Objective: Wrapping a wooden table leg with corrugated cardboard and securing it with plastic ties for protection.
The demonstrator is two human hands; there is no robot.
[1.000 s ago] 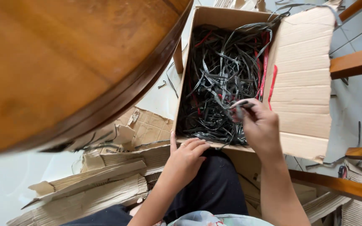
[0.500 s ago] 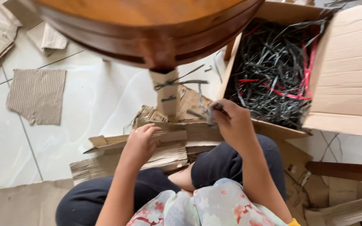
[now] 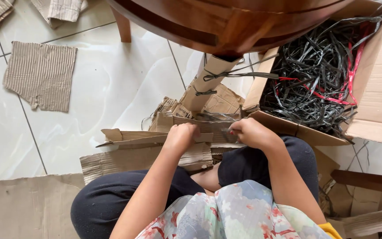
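Head view: you sat on the tiled floor (image 3: 111,84), knees under a round wooden table (image 3: 244,22).
Left hand (image 3: 181,136): it closed on the folded cardboard pile (image 3: 155,148) in front of you.
Right hand (image 3: 252,132): it pinched a dark strap piece (image 3: 228,135) against that pile.
Box (image 3: 376,88): open, beside your right hand, full of black and red straps (image 3: 315,79).
Loose cardboard (image 3: 40,75): 1 corrugated sheet lay well apart.

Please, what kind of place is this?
Probably a room in a home used for handwork: a white tiled floor, a round wooden table, torn cardboard pieces scattered about, and a cardboard box of plastic strips.
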